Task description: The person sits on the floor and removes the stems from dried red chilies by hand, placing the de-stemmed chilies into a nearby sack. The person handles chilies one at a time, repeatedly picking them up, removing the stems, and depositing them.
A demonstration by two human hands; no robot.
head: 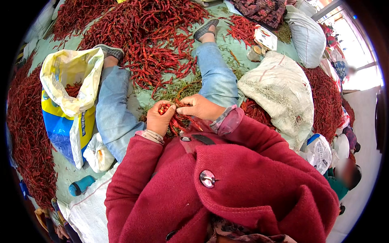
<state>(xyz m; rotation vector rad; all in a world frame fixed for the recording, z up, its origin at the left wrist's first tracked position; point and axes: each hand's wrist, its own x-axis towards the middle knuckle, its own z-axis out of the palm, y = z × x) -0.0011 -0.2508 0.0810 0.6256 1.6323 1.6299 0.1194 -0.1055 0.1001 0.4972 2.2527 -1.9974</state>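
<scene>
Between my spread legs, my two hands meet over the lap. My left hand (161, 118) is closed around a bunch of red chilli peppers (164, 108), their cut or broken ends showing at the thumb. Touching its thumb, my right hand (199, 107) pinches a dried red chilli (183, 104) at the stem end. More chillies (177, 125) hang or lie just under the hands. Green stem scraps (185, 89) cover the floor in front of them, and a big heap of dried red chillies (146, 33) spreads out beyond.
A yellow and blue plastic sack (60, 127) with chillies inside stands by my left leg, near a tied white bag (98, 153) and a teal bottle (82, 185). To the right lie a white woven sack (281, 91), a glass jar (254, 53) and another person (343, 179).
</scene>
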